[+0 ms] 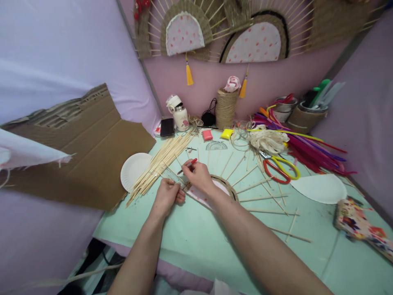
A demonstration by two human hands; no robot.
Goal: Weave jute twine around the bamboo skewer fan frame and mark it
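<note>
A half-round craft piece (199, 198) with white dotted cloth, a dark line and a woven rim lies on the green tabletop, thin sticks fanning out from it. My right hand (198, 176) is closed on a red marker (190, 162), its dark tip pointing down and left. Beside the left corner of the piece, my left hand (168, 194) rests with curled fingers against a clear ruler (172, 178) and a stick; what its fingertips grip is too small to make out. Part of the dotted cloth is hidden under my right wrist and forearm.
Loose sticks (164, 162) lie left of my hands, partly over a paper plate (135, 169). Cardboard (82, 151) leans at the left. Scissors (281, 169), pipe cleaners (310, 151), a white paper piece (321, 188) and a floral pouch (353, 219) lie right. Twine (226, 108) and a bottle (180, 116) stand behind.
</note>
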